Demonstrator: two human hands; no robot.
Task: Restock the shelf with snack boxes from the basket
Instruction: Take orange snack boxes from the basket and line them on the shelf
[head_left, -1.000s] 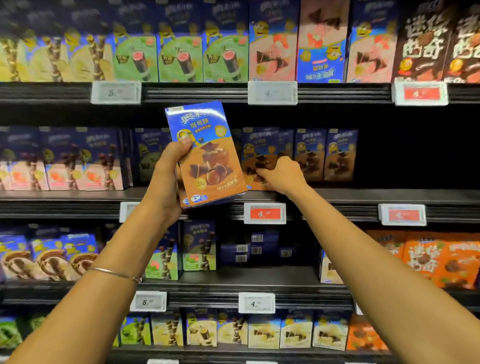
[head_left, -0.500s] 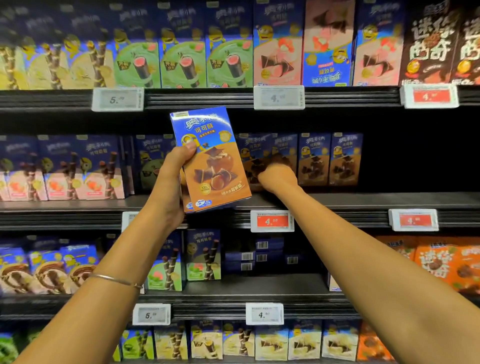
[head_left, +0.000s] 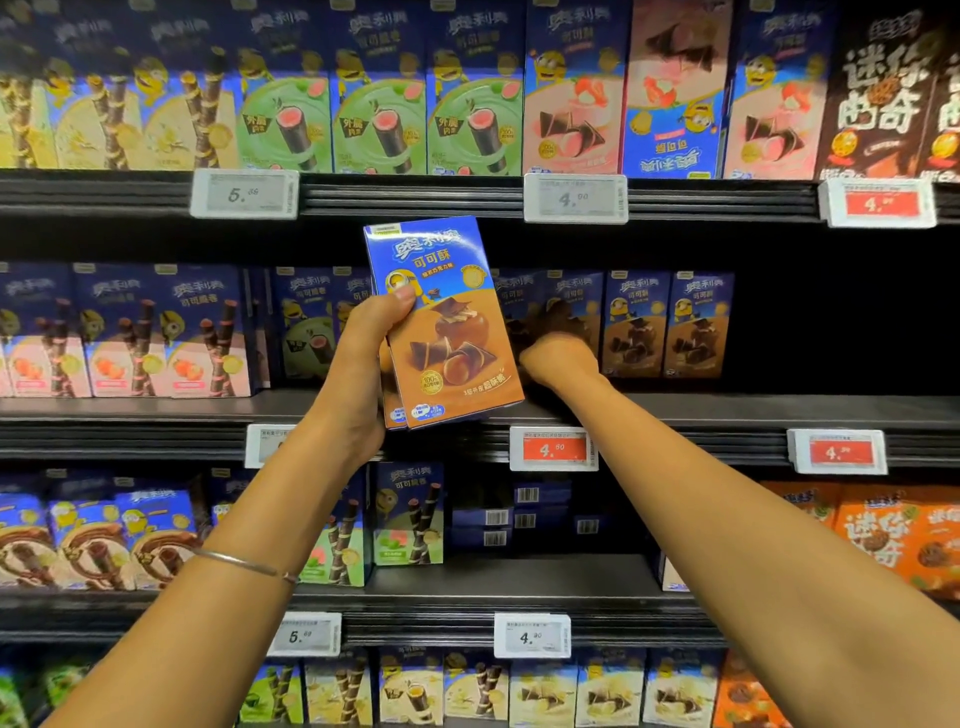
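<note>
Over the last second your right hand (head_left: 558, 359) reached deeper into the middle shelf (head_left: 779, 410); its grip was too blurred to tell. Your left hand (head_left: 358, 364) kept its grip closed on a snack box (head_left: 452, 338), held before the shelf, awaiting placement.

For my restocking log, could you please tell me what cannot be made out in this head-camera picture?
1. Right hand: its fingers, head view, are lost in shelf shadow beside the blue-and-brown cardboard snack box; grip unclear.
2. Whether the left hand holds a second box behind the first: only a sliver shows.
3. White price tag: partly covered by the left wrist.
4. Basket: outside the frame.
5. Top-row yellow boxes: blurred.
</note>
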